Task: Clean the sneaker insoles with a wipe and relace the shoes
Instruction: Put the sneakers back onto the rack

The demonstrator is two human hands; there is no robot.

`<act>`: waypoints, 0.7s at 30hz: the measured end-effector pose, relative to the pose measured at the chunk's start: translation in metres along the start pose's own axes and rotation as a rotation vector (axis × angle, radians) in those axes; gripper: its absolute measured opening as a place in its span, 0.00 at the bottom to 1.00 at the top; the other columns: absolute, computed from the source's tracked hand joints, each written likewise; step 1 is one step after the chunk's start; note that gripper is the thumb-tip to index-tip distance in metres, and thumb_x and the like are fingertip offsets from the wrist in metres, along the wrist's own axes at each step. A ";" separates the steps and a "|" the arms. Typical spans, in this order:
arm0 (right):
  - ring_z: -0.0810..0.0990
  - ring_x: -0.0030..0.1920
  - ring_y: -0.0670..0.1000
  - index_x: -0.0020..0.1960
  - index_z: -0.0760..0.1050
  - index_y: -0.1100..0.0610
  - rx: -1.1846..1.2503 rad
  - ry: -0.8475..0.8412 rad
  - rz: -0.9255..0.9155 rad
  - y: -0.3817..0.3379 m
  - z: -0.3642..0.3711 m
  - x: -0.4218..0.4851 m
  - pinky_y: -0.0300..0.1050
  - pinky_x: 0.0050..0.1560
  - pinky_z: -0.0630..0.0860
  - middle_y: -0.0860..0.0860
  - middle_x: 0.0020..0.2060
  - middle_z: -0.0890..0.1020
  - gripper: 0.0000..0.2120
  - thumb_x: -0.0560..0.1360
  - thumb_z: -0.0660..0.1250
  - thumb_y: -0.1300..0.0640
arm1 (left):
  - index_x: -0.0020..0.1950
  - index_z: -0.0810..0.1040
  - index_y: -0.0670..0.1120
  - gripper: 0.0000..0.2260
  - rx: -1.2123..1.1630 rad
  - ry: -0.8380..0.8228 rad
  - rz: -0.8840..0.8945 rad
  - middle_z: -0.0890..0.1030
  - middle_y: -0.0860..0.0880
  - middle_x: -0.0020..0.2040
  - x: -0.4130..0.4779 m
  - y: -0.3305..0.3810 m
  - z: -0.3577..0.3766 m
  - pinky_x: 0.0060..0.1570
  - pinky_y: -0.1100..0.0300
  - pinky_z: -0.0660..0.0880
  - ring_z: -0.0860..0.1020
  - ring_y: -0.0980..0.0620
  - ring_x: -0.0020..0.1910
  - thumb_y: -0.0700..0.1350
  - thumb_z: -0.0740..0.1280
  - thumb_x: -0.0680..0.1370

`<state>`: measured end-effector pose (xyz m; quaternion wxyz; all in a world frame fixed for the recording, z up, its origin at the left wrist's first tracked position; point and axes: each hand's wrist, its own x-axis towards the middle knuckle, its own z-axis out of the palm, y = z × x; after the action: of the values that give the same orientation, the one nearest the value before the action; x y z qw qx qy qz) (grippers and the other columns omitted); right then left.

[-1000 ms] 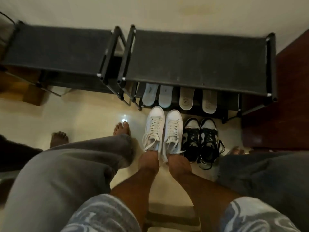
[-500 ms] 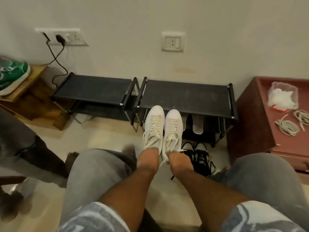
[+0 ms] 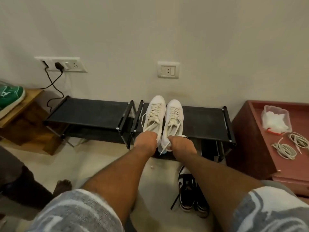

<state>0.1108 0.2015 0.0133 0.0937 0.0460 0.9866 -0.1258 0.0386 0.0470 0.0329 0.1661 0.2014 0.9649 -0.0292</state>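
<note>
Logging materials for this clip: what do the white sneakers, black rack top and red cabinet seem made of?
White sneakers: smooth matte uppers, likely leather or synthetic. Black rack top: dull, dusty sheet, probably fabric on metal tubes. Red cabinet: probably painted or laminated wood, faint sheen.

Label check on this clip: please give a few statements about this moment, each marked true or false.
1. The left hand and right hand each grip one of the white sneakers at its heel. True.
2. The white sneakers have no laces. False: both are laced.
3. Coiled laces lie on the red cabinet. True.
4. The black-and-white sneakers sit on the red cabinet too. False: they lie on the floor.
</note>
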 end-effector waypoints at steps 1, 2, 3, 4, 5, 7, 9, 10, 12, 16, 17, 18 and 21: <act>0.82 0.58 0.59 0.62 0.74 0.51 0.003 -0.001 0.001 0.001 -0.005 0.013 0.52 0.55 0.78 0.54 0.58 0.83 0.10 0.81 0.66 0.52 | 0.64 0.79 0.48 0.17 0.007 0.001 0.012 0.81 0.44 0.63 0.013 -0.003 -0.005 0.59 0.49 0.79 0.82 0.42 0.62 0.43 0.76 0.77; 0.82 0.59 0.59 0.63 0.74 0.51 0.004 -0.001 0.001 0.002 -0.009 0.025 0.53 0.55 0.78 0.54 0.59 0.83 0.11 0.81 0.66 0.52 | 0.64 0.79 0.48 0.17 0.017 0.005 0.028 0.81 0.44 0.63 0.024 -0.006 -0.010 0.58 0.49 0.80 0.82 0.42 0.62 0.43 0.76 0.77; 0.82 0.59 0.59 0.63 0.74 0.52 0.001 0.000 0.001 0.004 -0.014 0.037 0.53 0.56 0.78 0.54 0.59 0.82 0.11 0.82 0.66 0.52 | 0.64 0.79 0.47 0.17 0.025 0.007 0.040 0.81 0.44 0.62 0.035 -0.007 -0.015 0.58 0.49 0.80 0.82 0.42 0.62 0.42 0.76 0.77; 0.82 0.59 0.59 0.63 0.74 0.52 0.000 0.004 0.003 0.005 -0.017 0.047 0.53 0.56 0.78 0.54 0.59 0.82 0.11 0.82 0.66 0.52 | 0.65 0.79 0.47 0.16 0.027 0.006 0.044 0.81 0.44 0.63 0.046 -0.009 -0.019 0.59 0.49 0.80 0.81 0.42 0.62 0.42 0.75 0.78; 0.82 0.59 0.59 0.63 0.74 0.51 0.000 0.005 0.005 0.007 -0.019 0.058 0.54 0.55 0.78 0.54 0.59 0.82 0.11 0.82 0.66 0.51 | 0.65 0.79 0.46 0.16 0.022 0.005 0.041 0.81 0.43 0.63 0.056 -0.010 -0.022 0.59 0.48 0.80 0.81 0.42 0.62 0.42 0.74 0.78; 0.82 0.58 0.58 0.64 0.74 0.52 -0.003 0.001 0.007 0.009 -0.021 0.075 0.54 0.54 0.78 0.54 0.59 0.82 0.12 0.82 0.66 0.50 | 0.65 0.79 0.46 0.15 0.020 0.007 0.031 0.81 0.43 0.63 0.075 -0.013 -0.025 0.59 0.48 0.80 0.81 0.41 0.62 0.42 0.73 0.79; 0.82 0.58 0.58 0.63 0.74 0.53 -0.017 -0.015 0.005 0.011 -0.021 0.089 0.54 0.53 0.78 0.54 0.58 0.82 0.12 0.82 0.66 0.50 | 0.66 0.79 0.47 0.15 0.023 0.004 0.025 0.81 0.44 0.63 0.091 -0.016 -0.023 0.58 0.48 0.80 0.81 0.42 0.62 0.44 0.74 0.79; 0.82 0.57 0.59 0.62 0.73 0.53 -0.027 -0.019 0.003 0.013 -0.019 0.095 0.54 0.53 0.78 0.55 0.58 0.82 0.11 0.82 0.67 0.50 | 0.65 0.79 0.47 0.15 0.023 -0.001 0.024 0.82 0.44 0.62 0.097 -0.018 -0.021 0.57 0.48 0.80 0.82 0.42 0.61 0.45 0.74 0.80; 0.82 0.57 0.59 0.62 0.73 0.54 -0.052 -0.038 0.001 0.016 -0.014 0.102 0.55 0.52 0.79 0.55 0.57 0.82 0.11 0.83 0.67 0.51 | 0.65 0.79 0.47 0.14 0.015 -0.011 0.021 0.82 0.44 0.62 0.106 -0.021 -0.014 0.56 0.48 0.80 0.82 0.42 0.61 0.47 0.73 0.81; 0.82 0.56 0.59 0.62 0.75 0.53 -0.059 -0.050 -0.014 0.018 0.000 0.108 0.54 0.51 0.79 0.55 0.57 0.83 0.10 0.82 0.67 0.51 | 0.66 0.79 0.46 0.15 0.020 -0.029 0.015 0.82 0.44 0.63 0.117 -0.023 0.000 0.58 0.48 0.81 0.81 0.41 0.62 0.48 0.73 0.81; 0.82 0.56 0.59 0.62 0.75 0.53 -0.068 -0.048 -0.017 0.018 0.001 0.108 0.54 0.51 0.79 0.55 0.57 0.83 0.11 0.82 0.67 0.51 | 0.66 0.78 0.46 0.15 0.023 -0.030 0.018 0.81 0.43 0.63 0.118 -0.022 0.003 0.58 0.48 0.80 0.81 0.41 0.62 0.49 0.72 0.81; 0.82 0.56 0.59 0.63 0.75 0.53 -0.071 -0.049 -0.020 0.018 0.001 0.108 0.54 0.52 0.79 0.55 0.58 0.83 0.11 0.82 0.67 0.51 | 0.66 0.78 0.46 0.15 0.025 -0.033 0.020 0.81 0.43 0.63 0.118 -0.020 0.004 0.58 0.48 0.80 0.81 0.41 0.62 0.49 0.72 0.82; 0.82 0.57 0.59 0.64 0.75 0.53 -0.063 -0.059 -0.015 0.018 -0.001 0.108 0.55 0.53 0.80 0.55 0.58 0.83 0.12 0.82 0.67 0.51 | 0.66 0.79 0.46 0.14 0.027 -0.035 0.019 0.82 0.43 0.63 0.119 -0.016 0.003 0.58 0.48 0.80 0.81 0.41 0.62 0.49 0.71 0.82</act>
<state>0.0073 0.2260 -0.0109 0.1232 0.0320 0.9871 -0.0969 -0.0702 0.0772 -0.0096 0.1804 0.2122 0.9594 -0.0441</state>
